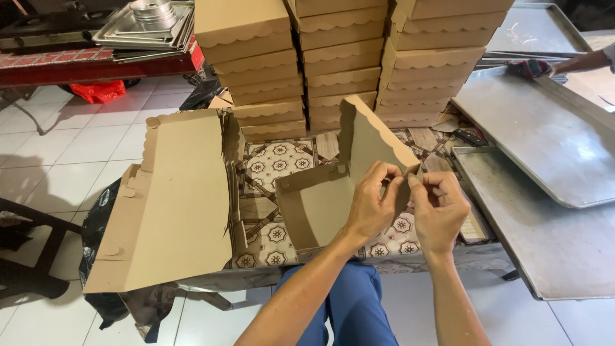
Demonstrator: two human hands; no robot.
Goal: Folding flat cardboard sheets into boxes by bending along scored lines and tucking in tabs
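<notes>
Cardboard box [320, 198], half-folded, sits on patterned table [275, 166] before stacks of finished boxes [339, 57], left hand [371, 205] and right hand [439, 211] each pinching its right corner flap between thumb and fingertips, flat blanks [173, 198] lying just left

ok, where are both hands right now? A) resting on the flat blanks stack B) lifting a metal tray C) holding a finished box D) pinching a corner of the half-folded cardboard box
D: the left hand and right hand both grip one corner of the half-folded cardboard box, its scalloped lid upright.
</notes>
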